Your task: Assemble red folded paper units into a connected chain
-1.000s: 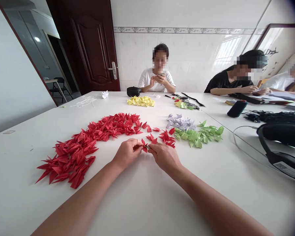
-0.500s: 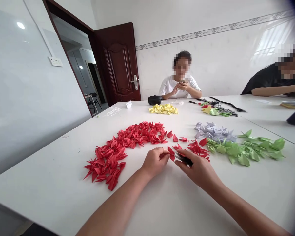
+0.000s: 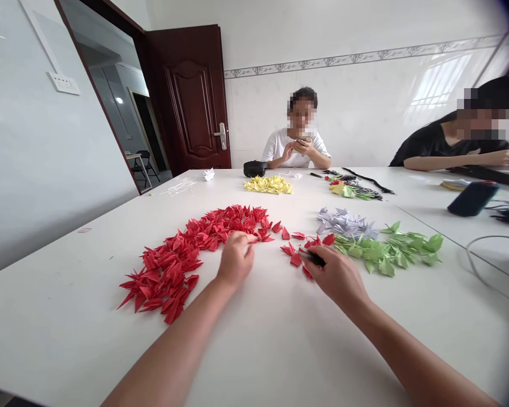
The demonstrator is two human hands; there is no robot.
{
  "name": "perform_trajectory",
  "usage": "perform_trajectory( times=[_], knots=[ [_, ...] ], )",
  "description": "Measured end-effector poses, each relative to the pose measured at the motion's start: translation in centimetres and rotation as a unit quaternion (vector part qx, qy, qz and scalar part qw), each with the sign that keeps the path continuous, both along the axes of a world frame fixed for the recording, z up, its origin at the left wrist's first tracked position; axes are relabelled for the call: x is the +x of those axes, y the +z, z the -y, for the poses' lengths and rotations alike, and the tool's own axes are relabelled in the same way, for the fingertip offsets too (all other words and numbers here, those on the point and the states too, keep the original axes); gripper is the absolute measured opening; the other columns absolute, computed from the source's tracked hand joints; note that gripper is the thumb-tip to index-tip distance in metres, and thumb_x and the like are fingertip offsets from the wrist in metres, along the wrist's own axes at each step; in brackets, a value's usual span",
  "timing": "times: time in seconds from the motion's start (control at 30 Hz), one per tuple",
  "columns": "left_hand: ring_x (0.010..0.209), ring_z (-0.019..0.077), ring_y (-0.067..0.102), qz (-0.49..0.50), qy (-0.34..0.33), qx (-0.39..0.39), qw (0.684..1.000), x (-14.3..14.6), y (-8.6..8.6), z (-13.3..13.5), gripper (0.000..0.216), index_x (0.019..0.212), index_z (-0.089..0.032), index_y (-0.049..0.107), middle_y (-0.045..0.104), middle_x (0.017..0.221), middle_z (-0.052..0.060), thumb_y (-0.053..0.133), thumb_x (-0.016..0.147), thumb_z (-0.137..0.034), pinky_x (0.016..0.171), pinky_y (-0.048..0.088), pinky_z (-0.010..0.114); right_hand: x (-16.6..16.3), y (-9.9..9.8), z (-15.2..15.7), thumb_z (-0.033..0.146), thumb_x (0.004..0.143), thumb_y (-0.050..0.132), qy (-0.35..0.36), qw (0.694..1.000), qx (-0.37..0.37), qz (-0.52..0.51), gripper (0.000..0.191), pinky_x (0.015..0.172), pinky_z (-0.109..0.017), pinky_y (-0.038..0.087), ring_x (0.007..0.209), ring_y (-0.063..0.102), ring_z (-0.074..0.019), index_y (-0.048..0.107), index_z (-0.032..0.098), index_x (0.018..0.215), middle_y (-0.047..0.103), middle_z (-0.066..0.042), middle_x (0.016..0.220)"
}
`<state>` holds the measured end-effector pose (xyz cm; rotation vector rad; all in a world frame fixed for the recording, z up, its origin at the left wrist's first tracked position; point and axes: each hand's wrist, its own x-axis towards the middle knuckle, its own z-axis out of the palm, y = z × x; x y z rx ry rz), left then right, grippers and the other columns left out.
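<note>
My left hand (image 3: 236,259) reaches to the inner edge of a curved heap of folded red paper pieces (image 3: 173,254). Its fingers are stretched out and apart, with nothing visible in them. My right hand (image 3: 338,273) is closed around a small tool (image 3: 314,257) with a black body and a thin metal tip; my fingers cover part of it, so its exact kind is unclear. Below and around the tool's tip lie a smaller group of red paper pieces (image 3: 296,259). Beyond that hand are piles of pale lilac folded paper (image 3: 345,223) and green folded paper (image 3: 392,251).
A yellow paper pile (image 3: 268,185), a black case (image 3: 255,168) and a white paper piece (image 3: 209,174) are farther back. A person in white (image 3: 297,147) holds a phone; another in black (image 3: 432,144) leans over the table. At right stands a dark cylinder (image 3: 473,199) near cables.
My left hand has let go of a red paper piece and moved left to the big red heap. My right hand keeps the tool near the smaller group. The view has turned slightly right.
</note>
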<state>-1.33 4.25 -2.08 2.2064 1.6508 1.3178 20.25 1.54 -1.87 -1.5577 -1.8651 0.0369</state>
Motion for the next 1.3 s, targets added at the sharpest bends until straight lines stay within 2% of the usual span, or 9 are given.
perform_trajectory(
  times=[0.07,0.17,0.37,0.67,0.8,0.93,1.0,1.13,1.3],
  knots=[
    [0.100,0.0210,0.051,-0.041,0.102,0.020,0.994,-1.6,0.0,-1.1,0.032,0.100,-0.014,0.062,0.057,0.100,0.010,0.046,0.073,-0.010,0.090,0.041,0.035,0.7,0.4,-0.3,0.036,0.077,0.048,-0.049,0.999,0.001,0.007,0.020,0.050,-0.022,0.033,0.066,0.055,-0.0156,0.062,0.023,0.080,0.064,-0.001,0.078],
    [0.102,0.0244,0.049,-0.048,0.138,-0.002,0.989,-3.7,-0.4,-2.1,0.039,0.101,-0.012,0.062,0.056,0.098,0.012,0.045,0.068,-0.003,0.091,0.040,0.039,1.4,0.7,-0.6,0.036,0.077,0.049,-0.093,0.995,-0.020,0.012,0.019,0.049,-0.021,0.031,0.068,0.055,-0.0160,0.062,0.023,0.082,0.064,-0.001,0.079],
    [0.097,0.0251,0.051,-0.043,0.149,-0.038,0.987,-5.1,-1.1,-2.7,0.027,0.089,-0.015,0.067,0.060,0.089,0.010,0.048,0.069,-0.012,0.089,0.040,0.040,1.7,0.8,-0.9,0.036,0.076,0.050,-0.112,0.992,-0.053,-0.012,0.021,0.051,-0.021,0.031,0.072,0.056,-0.0173,0.063,0.025,0.087,0.066,-0.001,0.082],
    [0.089,0.0234,0.053,0.009,0.116,-0.035,0.993,-4.8,-0.4,-2.4,0.013,0.070,-0.019,0.065,0.061,0.077,0.006,0.052,0.068,-0.017,0.085,0.040,0.038,1.7,1.1,-0.9,0.041,0.074,0.051,-0.092,0.991,-0.077,-0.051,0.028,0.050,-0.023,0.034,0.065,0.058,-0.0174,0.064,0.022,0.090,0.067,-0.003,0.078],
    [0.094,0.0209,0.053,0.064,0.079,-0.036,0.994,-3.4,0.0,-1.7,0.015,0.080,-0.018,0.063,0.061,0.091,0.007,0.050,0.072,-0.023,0.086,0.041,0.036,1.6,0.9,-0.9,0.039,0.072,0.051,-0.077,0.993,-0.058,-0.061,0.030,0.049,-0.023,0.036,0.064,0.059,-0.0179,0.064,0.022,0.094,0.067,-0.003,0.076],
    [0.076,0.0163,0.060,0.138,-0.012,-0.102,0.985,-1.4,0.0,-0.8,0.019,0.086,-0.018,0.059,0.063,0.080,0.003,0.050,0.075,-0.031,0.068,0.049,0.031,1.5,0.8,-0.9,0.038,0.072,0.053,-0.064,0.994,-0.053,-0.070,0.030,0.052,-0.024,0.038,0.066,0.059,-0.0181,0.064,0.023,0.096,0.068,-0.003,0.077],
    [0.072,0.0153,0.060,0.222,-0.080,-0.159,0.959,-0.5,0.0,-0.4,0.019,0.084,-0.017,0.058,0.063,0.074,0.002,0.054,0.073,-0.032,0.063,0.050,0.029,1.3,0.8,-0.8,0.041,0.074,0.052,-0.059,0.994,-0.042,-0.084,0.031,0.055,-0.025,0.040,0.067,0.060,-0.0183,0.064,0.022,0.095,0.067,-0.003,0.078],
    [0.072,0.0129,0.062,0.370,-0.162,-0.229,0.886,1.0,0.1,0.4,0.020,0.080,-0.015,0.057,0.063,0.074,0.001,0.063,0.068,-0.030,0.075,0.050,0.033,0.3,1.0,0.0,0.048,0.078,0.048,0.003,0.994,0.000,-0.110,0.039,0.061,-0.026,0.043,0.072,0.060,-0.0185,0.061,0.020,0.101,0.067,-0.005,0.084],
    [0.076,0.0140,0.064,0.425,-0.213,-0.271,0.837,2.2,0.6,1.4,0.024,0.081,-0.014,0.056,0.065,0.079,0.002,0.067,0.066,-0.029,0.082,0.049,0.038,-1.7,0.8,1.5,0.039,0.085,0.043,0.128,0.988,-0.010,-0.084,0.033,0.067,-0.026,0.043,0.080,0.059,-0.0179,0.059,0.020,0.105,0.065,-0.006,0.091]
  ],
)
